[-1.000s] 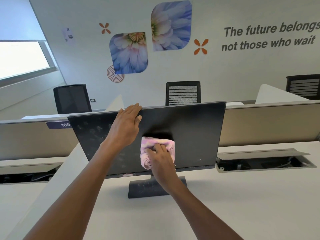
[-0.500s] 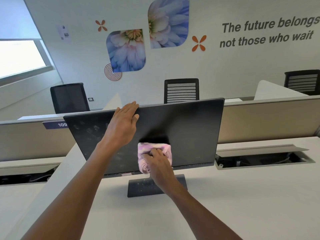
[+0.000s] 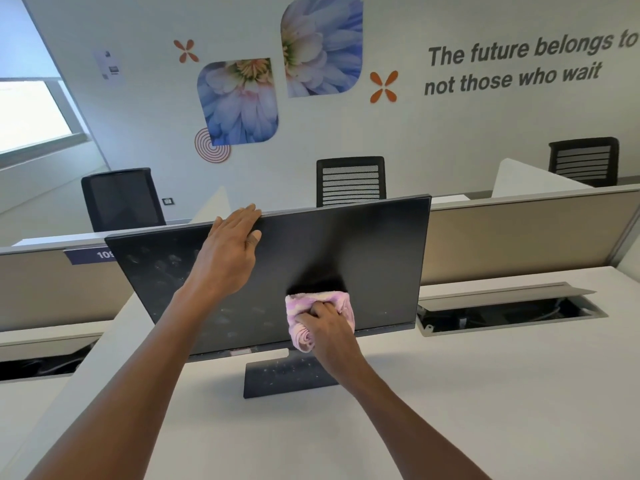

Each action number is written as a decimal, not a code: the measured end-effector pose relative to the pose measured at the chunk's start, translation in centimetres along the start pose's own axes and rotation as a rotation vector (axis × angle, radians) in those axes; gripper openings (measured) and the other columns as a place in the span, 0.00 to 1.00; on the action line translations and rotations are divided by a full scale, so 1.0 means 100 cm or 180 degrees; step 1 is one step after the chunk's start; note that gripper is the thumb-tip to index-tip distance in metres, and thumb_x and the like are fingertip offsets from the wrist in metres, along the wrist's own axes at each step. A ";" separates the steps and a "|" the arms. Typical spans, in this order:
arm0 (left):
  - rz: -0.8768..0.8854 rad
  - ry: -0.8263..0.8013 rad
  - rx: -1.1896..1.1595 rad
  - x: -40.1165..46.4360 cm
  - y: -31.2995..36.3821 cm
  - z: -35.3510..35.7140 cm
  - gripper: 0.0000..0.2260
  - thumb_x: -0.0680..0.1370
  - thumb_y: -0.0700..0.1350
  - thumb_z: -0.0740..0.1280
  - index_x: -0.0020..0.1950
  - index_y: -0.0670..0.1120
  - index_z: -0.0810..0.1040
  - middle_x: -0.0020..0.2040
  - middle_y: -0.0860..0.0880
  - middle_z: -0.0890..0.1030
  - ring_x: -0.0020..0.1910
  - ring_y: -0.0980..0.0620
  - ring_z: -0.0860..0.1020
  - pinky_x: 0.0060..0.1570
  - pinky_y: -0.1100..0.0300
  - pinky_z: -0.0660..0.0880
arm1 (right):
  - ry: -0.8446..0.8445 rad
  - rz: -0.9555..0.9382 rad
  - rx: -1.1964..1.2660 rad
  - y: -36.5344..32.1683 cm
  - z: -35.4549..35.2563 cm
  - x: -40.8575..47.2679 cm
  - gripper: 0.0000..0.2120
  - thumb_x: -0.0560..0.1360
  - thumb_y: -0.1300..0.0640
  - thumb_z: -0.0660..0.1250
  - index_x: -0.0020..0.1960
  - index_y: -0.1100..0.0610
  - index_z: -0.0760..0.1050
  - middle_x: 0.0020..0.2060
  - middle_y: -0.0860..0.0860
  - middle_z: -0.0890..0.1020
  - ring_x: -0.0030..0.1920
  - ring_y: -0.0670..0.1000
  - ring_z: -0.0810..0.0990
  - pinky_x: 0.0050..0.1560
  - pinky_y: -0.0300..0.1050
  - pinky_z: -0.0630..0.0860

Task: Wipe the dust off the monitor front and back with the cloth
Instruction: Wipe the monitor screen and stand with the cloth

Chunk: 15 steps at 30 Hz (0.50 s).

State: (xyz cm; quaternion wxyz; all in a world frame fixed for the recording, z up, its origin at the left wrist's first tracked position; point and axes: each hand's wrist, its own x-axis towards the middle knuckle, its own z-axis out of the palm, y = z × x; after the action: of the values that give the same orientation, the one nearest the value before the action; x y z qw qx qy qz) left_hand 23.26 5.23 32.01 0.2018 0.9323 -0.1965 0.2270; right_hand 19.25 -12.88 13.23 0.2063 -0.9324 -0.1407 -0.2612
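A black monitor (image 3: 374, 258) stands on a white desk (image 3: 450, 393), its screen facing me and tilted back. Dusty smudges cover the screen's left half and its flat stand base (image 3: 277, 379). My left hand (image 3: 230, 251) grips the monitor's top edge, fingers over the back and thumb on the front. My right hand (image 3: 329, 327) presses a bunched pink cloth (image 3: 306, 320) against the lower middle of the screen, just above the bottom bezel. The monitor's back is hidden.
A beige partition (image 3: 519, 230) runs behind the monitor. An open cable tray (image 3: 512, 310) sits in the desk to the right, another at the left edge (image 3: 38, 365). Three black office chairs (image 3: 350, 180) stand beyond the partition before a wall with flower prints.
My right hand and the cloth have slid down the screen towards the bottom bezel. My left hand stays on the top edge. My head has shifted slightly.
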 end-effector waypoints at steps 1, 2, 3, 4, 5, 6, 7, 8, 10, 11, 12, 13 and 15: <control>-0.0001 -0.0011 0.0000 0.000 0.000 -0.001 0.20 0.84 0.45 0.55 0.77 0.48 0.64 0.78 0.52 0.63 0.78 0.54 0.58 0.77 0.54 0.48 | -0.0047 0.0050 -0.0023 0.008 0.002 -0.005 0.21 0.64 0.58 0.80 0.56 0.52 0.81 0.53 0.50 0.83 0.53 0.52 0.80 0.49 0.51 0.82; -0.0008 -0.0012 0.0000 0.000 0.001 -0.001 0.20 0.84 0.45 0.55 0.77 0.48 0.64 0.78 0.52 0.63 0.78 0.54 0.58 0.78 0.54 0.48 | -0.0055 0.0108 -0.0051 0.015 0.001 -0.008 0.20 0.65 0.59 0.79 0.55 0.52 0.81 0.52 0.50 0.83 0.52 0.53 0.80 0.48 0.52 0.81; -0.0015 -0.0009 -0.0001 0.000 0.001 -0.002 0.20 0.84 0.45 0.55 0.77 0.48 0.64 0.78 0.51 0.63 0.78 0.54 0.58 0.78 0.54 0.48 | -0.0009 0.0160 -0.0072 0.022 -0.001 -0.011 0.19 0.65 0.61 0.79 0.54 0.53 0.82 0.51 0.50 0.83 0.52 0.53 0.80 0.48 0.52 0.81; -0.0022 -0.0005 -0.0003 -0.001 0.002 -0.002 0.20 0.84 0.45 0.55 0.77 0.48 0.64 0.78 0.51 0.63 0.78 0.53 0.58 0.78 0.54 0.49 | 0.0102 0.0210 -0.0080 0.027 -0.006 -0.011 0.18 0.64 0.61 0.79 0.53 0.54 0.82 0.50 0.51 0.84 0.51 0.53 0.80 0.47 0.51 0.82; -0.0029 -0.0001 -0.0005 -0.001 0.003 -0.002 0.20 0.84 0.45 0.55 0.78 0.48 0.64 0.78 0.51 0.63 0.78 0.53 0.58 0.78 0.53 0.49 | 0.0243 0.0263 -0.0057 0.029 -0.012 -0.009 0.18 0.64 0.61 0.80 0.53 0.55 0.83 0.49 0.51 0.84 0.49 0.53 0.81 0.46 0.49 0.82; -0.0035 0.0003 -0.0005 -0.001 0.004 -0.002 0.21 0.84 0.46 0.55 0.78 0.48 0.64 0.78 0.51 0.63 0.78 0.53 0.58 0.78 0.53 0.49 | 0.0382 0.0302 -0.0009 0.030 -0.018 -0.005 0.18 0.64 0.61 0.80 0.53 0.56 0.83 0.48 0.52 0.84 0.49 0.53 0.81 0.46 0.47 0.82; -0.0038 0.0006 -0.0003 -0.002 0.004 -0.002 0.21 0.84 0.46 0.55 0.78 0.47 0.64 0.78 0.51 0.63 0.78 0.53 0.58 0.78 0.53 0.49 | 0.0484 0.0313 0.0054 0.028 -0.024 0.000 0.19 0.64 0.61 0.81 0.53 0.56 0.83 0.48 0.52 0.84 0.49 0.52 0.80 0.47 0.45 0.81; -0.0039 0.0004 -0.0001 -0.002 0.004 -0.001 0.21 0.84 0.46 0.55 0.78 0.48 0.63 0.78 0.51 0.63 0.78 0.53 0.58 0.78 0.53 0.49 | 0.0516 0.0279 0.0117 0.026 -0.027 0.004 0.20 0.64 0.61 0.80 0.54 0.57 0.82 0.49 0.52 0.83 0.49 0.52 0.80 0.48 0.45 0.80; -0.0036 -0.0006 0.0002 -0.001 0.004 -0.001 0.21 0.84 0.46 0.55 0.78 0.48 0.63 0.78 0.51 0.63 0.78 0.53 0.57 0.78 0.53 0.49 | 0.0346 0.0128 0.0171 0.022 -0.026 0.006 0.21 0.65 0.61 0.79 0.56 0.56 0.81 0.52 0.52 0.82 0.51 0.52 0.79 0.51 0.45 0.80; -0.0036 -0.0010 0.0004 -0.001 0.004 -0.001 0.21 0.84 0.46 0.55 0.78 0.48 0.63 0.78 0.51 0.63 0.78 0.53 0.58 0.78 0.53 0.49 | 0.0238 0.0067 0.0164 0.023 -0.022 0.002 0.20 0.66 0.61 0.78 0.57 0.55 0.81 0.52 0.52 0.82 0.52 0.52 0.79 0.52 0.46 0.80; -0.0044 -0.0009 0.0000 -0.001 0.005 -0.002 0.20 0.84 0.46 0.55 0.78 0.48 0.64 0.78 0.51 0.63 0.78 0.53 0.58 0.78 0.53 0.49 | 0.0188 0.0047 0.0165 0.028 -0.018 -0.003 0.18 0.67 0.59 0.78 0.56 0.55 0.81 0.52 0.51 0.83 0.52 0.51 0.80 0.52 0.46 0.80; -0.0055 -0.0002 -0.0006 -0.002 0.006 -0.002 0.20 0.84 0.46 0.56 0.78 0.48 0.64 0.78 0.51 0.63 0.78 0.53 0.58 0.78 0.53 0.49 | 0.0216 0.0084 0.0190 0.035 -0.015 -0.009 0.16 0.68 0.58 0.78 0.54 0.55 0.82 0.50 0.50 0.84 0.51 0.51 0.81 0.52 0.45 0.80; -0.0078 0.0013 -0.0018 -0.003 0.007 -0.004 0.20 0.84 0.45 0.56 0.77 0.48 0.64 0.78 0.51 0.63 0.78 0.52 0.58 0.78 0.52 0.50 | 0.0415 0.0279 0.0243 0.051 -0.016 -0.018 0.08 0.68 0.57 0.77 0.47 0.55 0.83 0.44 0.49 0.84 0.46 0.48 0.82 0.50 0.38 0.78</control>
State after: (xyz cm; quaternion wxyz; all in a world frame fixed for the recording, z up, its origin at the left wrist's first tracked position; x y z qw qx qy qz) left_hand 22.53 4.90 32.34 0.2075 0.9336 -0.1854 0.2258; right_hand 18.95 -18.41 11.92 0.2616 -0.9102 -0.0958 -0.3065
